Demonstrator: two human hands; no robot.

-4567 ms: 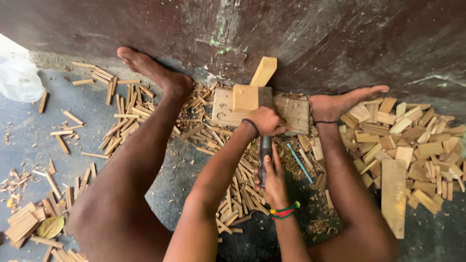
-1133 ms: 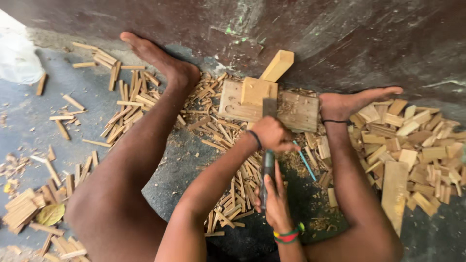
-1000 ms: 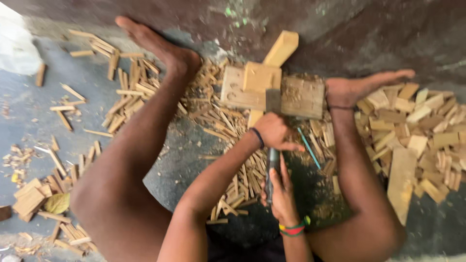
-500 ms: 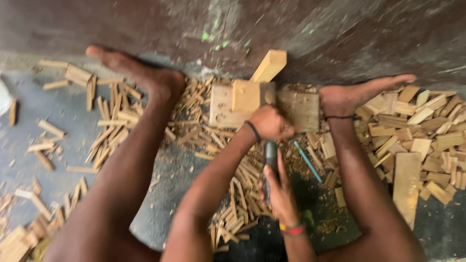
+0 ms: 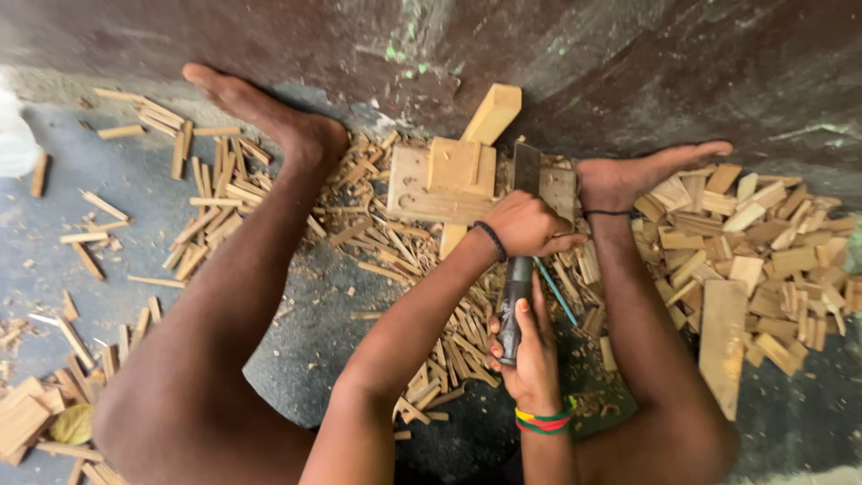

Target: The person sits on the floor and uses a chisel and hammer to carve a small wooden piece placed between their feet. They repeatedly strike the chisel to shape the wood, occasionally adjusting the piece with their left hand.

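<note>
My right hand, with a striped wristband, grips the dark handle of a chopping knife. My left hand, with a black wristband, is closed over the knife where handle meets blade. The grey blade sticks out beyond it over a flat wooden chopping block. Whether a piece of wood sits under the left hand is hidden. A thicker wood block lies on the chopping block, and a long pale piece leans behind it.
My bare legs spread either side, the left foot and right foot against a dark wall. Split wooden sticks cover the floor at left and centre. A heap of cut wooden pieces lies right.
Both hands keep the same hold on the knife. The knife and left hand stay at the block's right part, and the view has swayed slightly.
</note>
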